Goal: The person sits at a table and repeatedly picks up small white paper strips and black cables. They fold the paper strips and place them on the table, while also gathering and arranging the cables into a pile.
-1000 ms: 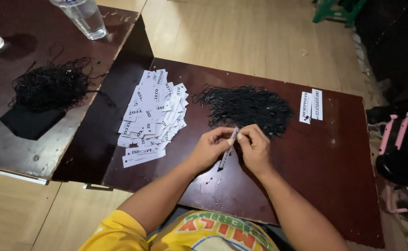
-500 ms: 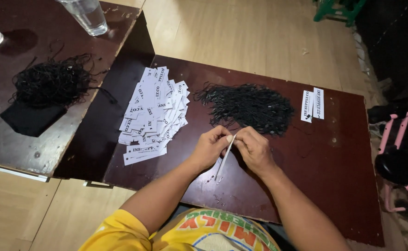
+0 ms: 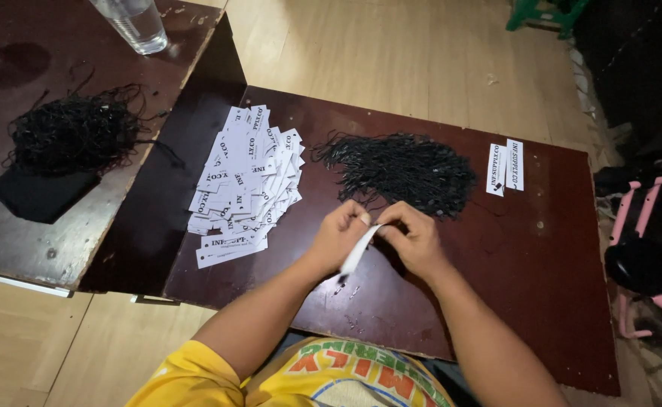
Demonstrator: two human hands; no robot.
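My left hand [image 3: 338,235] and my right hand [image 3: 415,240] meet over the dark brown board [image 3: 542,301], both pinching one white paper tag [image 3: 358,252] that hangs down between them. Just beyond my hands lies a heap of thin black strings [image 3: 402,169]. To the left of it spreads a pile of white printed tags [image 3: 244,181]. Whether a string is threaded in the held tag is too small to tell.
Two finished tags [image 3: 506,166] lie at the board's far right. On a second board to the left sit another black string heap [image 3: 74,134], a black cloth [image 3: 41,197] and a drinking glass [image 3: 131,22]. A pink and black object [image 3: 643,256] stands on the floor at right.
My hands have stayed in place over the board while the tag between them has tilted and shifted slightly in my fingers. The piles have not moved.
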